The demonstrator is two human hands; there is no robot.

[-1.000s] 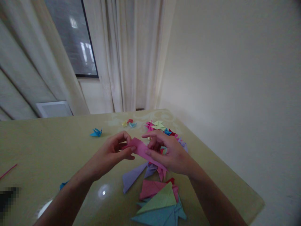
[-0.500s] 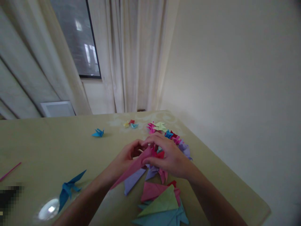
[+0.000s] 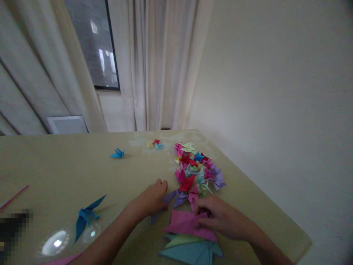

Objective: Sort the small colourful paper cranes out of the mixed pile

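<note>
My right hand (image 3: 220,218) lies on a folded pink paper (image 3: 187,224), its fingers curled over the paper's near edge on top of a stack of folded green and blue sheets (image 3: 190,249). My left hand (image 3: 153,197) rests on the table (image 3: 68,165) with fingers bent down onto a folded purple paper (image 3: 172,198). Just beyond both hands lies a heap of several small coloured origami pieces (image 3: 197,167).
A dark blue paper crane (image 3: 88,215) stands at the near left, a smaller blue one (image 3: 118,153) farther back. Three tiny folded pieces (image 3: 154,144) sit near the far edge. A pink strip (image 3: 13,197) lies at left. Curtains (image 3: 154,62) and a wall bound the table.
Both hands came down from mid-air to the table. The pink paper they held together now lies on the stack under my right hand; my left hand let go and moved onto the purple paper.
</note>
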